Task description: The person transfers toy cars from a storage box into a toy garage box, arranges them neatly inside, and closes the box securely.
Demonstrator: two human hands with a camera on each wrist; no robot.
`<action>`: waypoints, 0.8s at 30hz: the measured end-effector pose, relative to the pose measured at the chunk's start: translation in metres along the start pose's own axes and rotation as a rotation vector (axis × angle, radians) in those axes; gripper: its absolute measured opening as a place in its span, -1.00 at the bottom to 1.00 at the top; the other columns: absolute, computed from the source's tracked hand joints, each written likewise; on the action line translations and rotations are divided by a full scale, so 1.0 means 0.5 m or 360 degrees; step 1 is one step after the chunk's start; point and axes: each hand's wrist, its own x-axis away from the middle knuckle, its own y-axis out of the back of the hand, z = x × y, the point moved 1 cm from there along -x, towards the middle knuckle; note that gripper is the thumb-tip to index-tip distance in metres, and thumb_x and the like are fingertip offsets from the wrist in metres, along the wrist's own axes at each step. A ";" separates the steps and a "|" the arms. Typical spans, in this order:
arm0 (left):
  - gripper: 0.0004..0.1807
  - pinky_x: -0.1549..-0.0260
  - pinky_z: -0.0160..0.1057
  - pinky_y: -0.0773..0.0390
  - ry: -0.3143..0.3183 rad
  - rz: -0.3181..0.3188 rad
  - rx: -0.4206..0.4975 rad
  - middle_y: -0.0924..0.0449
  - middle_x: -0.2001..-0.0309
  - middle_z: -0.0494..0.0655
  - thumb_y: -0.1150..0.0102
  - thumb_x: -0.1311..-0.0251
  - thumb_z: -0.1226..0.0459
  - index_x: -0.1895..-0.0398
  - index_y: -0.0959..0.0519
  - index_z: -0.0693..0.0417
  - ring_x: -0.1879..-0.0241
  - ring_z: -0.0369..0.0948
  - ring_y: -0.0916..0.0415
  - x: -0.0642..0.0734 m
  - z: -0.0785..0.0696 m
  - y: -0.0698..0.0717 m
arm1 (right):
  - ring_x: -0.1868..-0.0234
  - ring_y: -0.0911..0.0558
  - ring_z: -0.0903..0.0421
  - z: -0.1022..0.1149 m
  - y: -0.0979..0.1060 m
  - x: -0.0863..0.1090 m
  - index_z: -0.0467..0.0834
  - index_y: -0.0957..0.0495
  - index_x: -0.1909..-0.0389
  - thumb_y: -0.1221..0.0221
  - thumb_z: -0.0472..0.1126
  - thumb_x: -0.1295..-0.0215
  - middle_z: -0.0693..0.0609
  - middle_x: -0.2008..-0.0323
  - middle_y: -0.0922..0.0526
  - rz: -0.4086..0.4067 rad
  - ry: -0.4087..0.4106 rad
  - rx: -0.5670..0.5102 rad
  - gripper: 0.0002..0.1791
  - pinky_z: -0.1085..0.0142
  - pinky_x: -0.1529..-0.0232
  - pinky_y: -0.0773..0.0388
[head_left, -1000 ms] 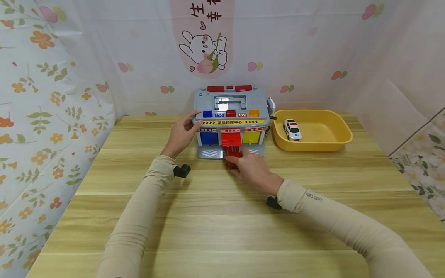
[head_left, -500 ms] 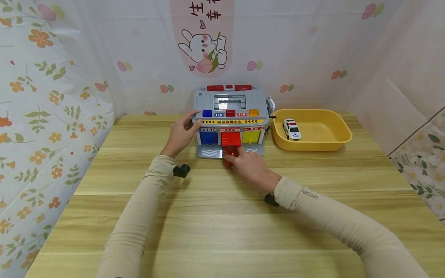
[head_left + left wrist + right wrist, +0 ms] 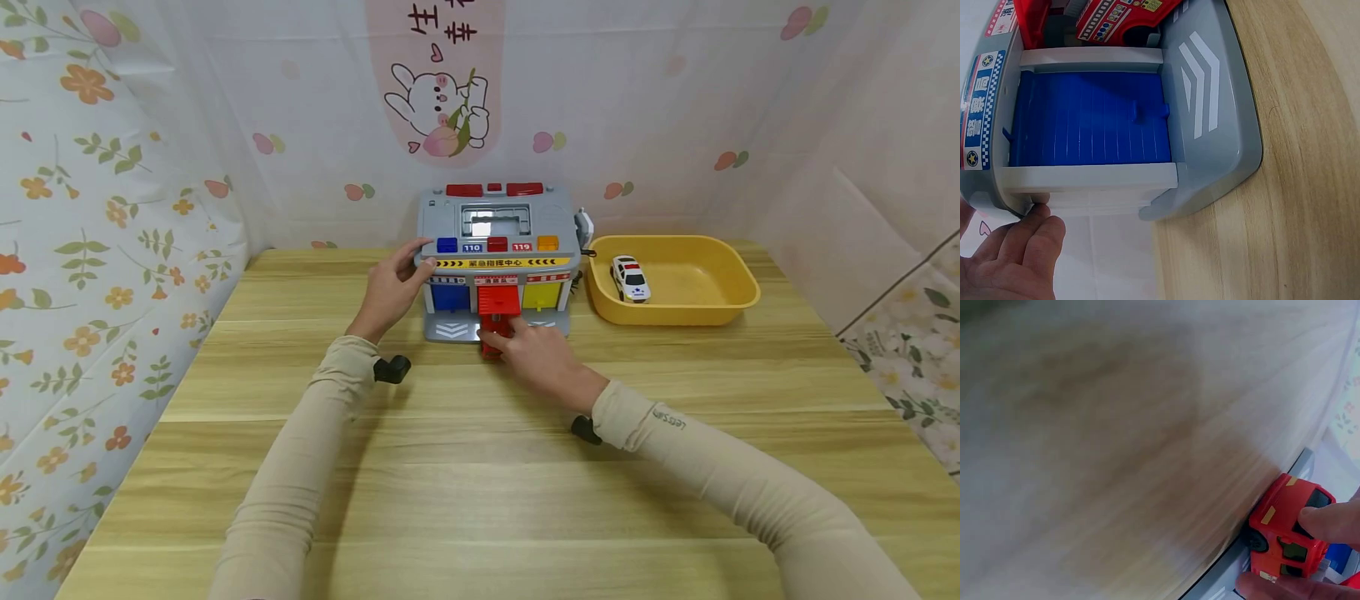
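Observation:
A grey toy rescue station (image 3: 442, 217) stands at the back of the table, with a blue door (image 3: 451, 298), a raised red door (image 3: 498, 300) and a yellow door (image 3: 541, 296). My left hand (image 3: 388, 293) grips the left front corner of its roof, fingers curled at the edge in the left wrist view. With my right hand (image 3: 547, 360) I pinch a red toy fire truck (image 3: 1275, 512), thumb on its windshield and fingers along its side. The truck sits partly in the middle bay under the red door, its cab end still out over the grey ramp.
Right of the station is a yellow tray (image 3: 690, 315) holding a white toy police car (image 3: 630, 280). A grey part (image 3: 584, 229) sticks out from the station's right side. Behind the wooden table (image 3: 465, 492) hangs a patterned cloth (image 3: 315, 100).
The fire truck has slid a little farther into the middle bay, my right hand moving forward with it. My left hand stays on the roof corner.

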 end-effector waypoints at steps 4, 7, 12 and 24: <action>-0.48 -0.27 0.01 -0.56 -0.0004 -0.0001 0.0001 -0.51 -0.35 0.10 -0.09 -0.43 0.00 -0.41 -0.42 -0.16 -0.29 0.00 -0.55 -0.001 0.002 -0.001 | 0.50 -0.57 0.01 -0.001 0.000 0.005 0.19 -0.57 -0.26 -0.21 -0.28 -0.33 -0.21 0.12 -0.66 0.0003 0.0012 0.0027 -0.49 0.30 0.64 -0.54; -0.49 -0.28 0.01 -0.55 -0.0005 -0.0006 -0.0002 -0.50 -0.35 0.10 -0.09 -0.43 0.00 -0.40 -0.43 -0.17 -0.29 0.00 -0.55 -0.003 0.003 -0.002 | 0.56 -0.49 0.04 -0.001 0.002 0.010 0.21 -0.55 -0.27 -0.22 -0.28 -0.31 -0.20 0.12 -0.64 0.0001 0.0002 0.0042 -0.46 0.33 0.67 -0.48; -0.48 -0.28 0.01 -0.55 0.0003 -0.0006 -0.0015 -0.50 -0.36 0.10 -0.09 -0.42 0.00 -0.40 -0.43 -0.17 -0.29 0.00 -0.55 -0.003 0.004 -0.002 | 0.63 -0.41 0.08 -0.002 0.006 0.015 0.19 -0.57 -0.25 -0.21 -0.31 -0.30 -0.17 0.23 -0.63 -0.0044 0.0009 0.0002 -0.46 0.35 0.70 -0.42; -0.48 -0.28 0.00 -0.56 -0.0001 0.0001 -0.0028 -0.50 -0.35 0.10 -0.07 -0.44 0.01 -0.41 -0.41 -0.16 -0.28 -0.01 -0.55 -0.003 0.002 -0.001 | 0.55 -0.61 0.15 -0.025 0.008 0.038 0.06 -0.78 0.25 -0.36 -0.20 -0.23 0.05 0.44 -0.73 -0.0200 0.0539 0.0106 -0.88 0.31 0.65 -0.55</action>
